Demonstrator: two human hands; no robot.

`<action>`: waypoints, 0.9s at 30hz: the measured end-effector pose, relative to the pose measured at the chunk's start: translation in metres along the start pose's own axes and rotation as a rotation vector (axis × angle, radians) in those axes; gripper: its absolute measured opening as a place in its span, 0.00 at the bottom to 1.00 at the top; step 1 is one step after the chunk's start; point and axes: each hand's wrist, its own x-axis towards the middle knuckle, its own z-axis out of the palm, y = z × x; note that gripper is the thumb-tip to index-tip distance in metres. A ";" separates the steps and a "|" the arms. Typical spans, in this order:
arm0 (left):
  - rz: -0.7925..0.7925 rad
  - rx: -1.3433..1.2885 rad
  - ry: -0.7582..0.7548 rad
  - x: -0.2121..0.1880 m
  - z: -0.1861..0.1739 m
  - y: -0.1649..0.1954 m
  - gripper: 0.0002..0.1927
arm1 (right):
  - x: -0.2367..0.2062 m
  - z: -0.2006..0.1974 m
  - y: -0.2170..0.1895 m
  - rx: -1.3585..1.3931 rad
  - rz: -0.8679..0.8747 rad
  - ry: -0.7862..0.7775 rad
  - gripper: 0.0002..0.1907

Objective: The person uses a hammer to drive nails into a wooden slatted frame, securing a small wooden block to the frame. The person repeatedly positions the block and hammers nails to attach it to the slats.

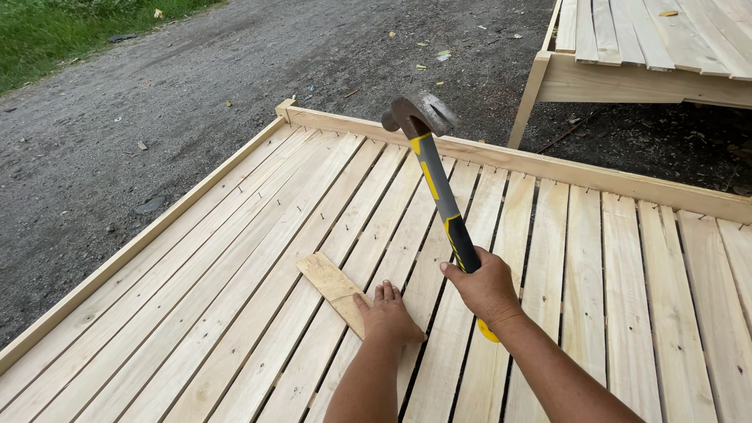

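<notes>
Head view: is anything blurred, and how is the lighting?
Head view: the claw hammer's head is motion-smeared; both hands, left and right, and the slatted wooden frame are sharp. Soft, even daylight, no glare, only faint shadows.

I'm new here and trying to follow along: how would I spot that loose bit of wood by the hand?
Start at the big slatted wooden platform on the gravel. Near its middle, the left hand rests on a short flat wood piece, beside the right hand raising a hammer. Unlike the long slats, it is short and lies askew across them.
</notes>
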 end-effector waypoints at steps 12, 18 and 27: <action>0.006 -0.023 -0.005 -0.001 -0.002 0.000 0.66 | -0.006 0.017 0.092 -0.161 0.422 -0.332 0.18; -0.004 -0.013 0.009 0.000 0.000 0.000 0.65 | -0.007 0.007 0.066 -0.141 0.309 -0.232 0.21; 0.008 -0.012 0.002 0.005 0.001 0.000 0.67 | 0.013 0.033 0.107 -0.254 0.249 -0.258 0.17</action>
